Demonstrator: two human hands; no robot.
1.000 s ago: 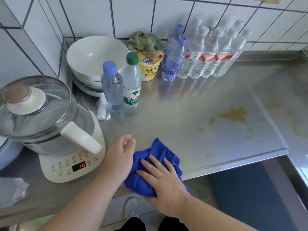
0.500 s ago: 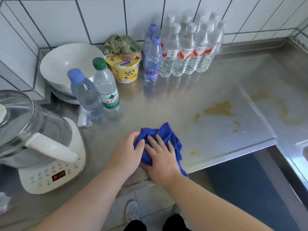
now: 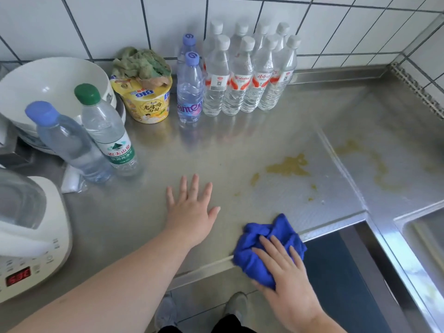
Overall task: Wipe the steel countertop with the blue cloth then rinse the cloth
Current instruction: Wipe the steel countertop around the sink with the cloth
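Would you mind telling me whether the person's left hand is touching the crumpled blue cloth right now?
Apart. The head view shows the left hand flat on the steel countertop, bare steel separating it from the blue cloth under the right hand.

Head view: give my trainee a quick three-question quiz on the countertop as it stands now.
1. True or false: the left hand lies flat on the steel countertop, off the blue cloth.
2. Which hand presses the cloth? A left, B right.
3. Fill in: the yellow stain lies on the cloth's far ____ side.

Key: 1 true; 2 B, the right hand; 3 right.
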